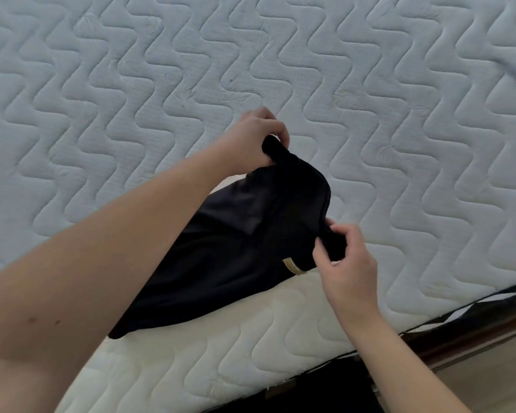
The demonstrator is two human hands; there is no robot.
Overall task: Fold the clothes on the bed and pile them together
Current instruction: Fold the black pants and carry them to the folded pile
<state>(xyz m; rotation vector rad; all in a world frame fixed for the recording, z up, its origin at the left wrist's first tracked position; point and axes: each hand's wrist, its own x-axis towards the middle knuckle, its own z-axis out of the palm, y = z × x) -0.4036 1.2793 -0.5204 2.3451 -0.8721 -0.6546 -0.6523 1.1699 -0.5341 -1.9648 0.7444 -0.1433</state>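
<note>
We work over the quilted mattress (pixel 370 84) of the bed, which spreads out beyond and to both sides of our hands. The black garment (pixel 221 257) hangs between the hands over the near edge of that mattress, its lower part trailing back under our left forearm; what kind of garment it is we cannot tell.

Our left hand (pixel 251 144) grips a bunched corner of the cloth with curled fingers, on the far side. Our right hand (pixel 346 263) pinches the opposite end of the same top edge between thumb and fingers, nearer to us. A small tan label (pixel 292 266) shows just to the left of the right hand.

We judge the step to be opening the piece out before the first fold. To do it well, we should draw the two hands apart until the edge between them goes taut, lay the cloth flat on the mattress ahead of the left hand, and smooth the dark folds out, keeping the label side inward. No pile of folded clothes is in view.
</note>
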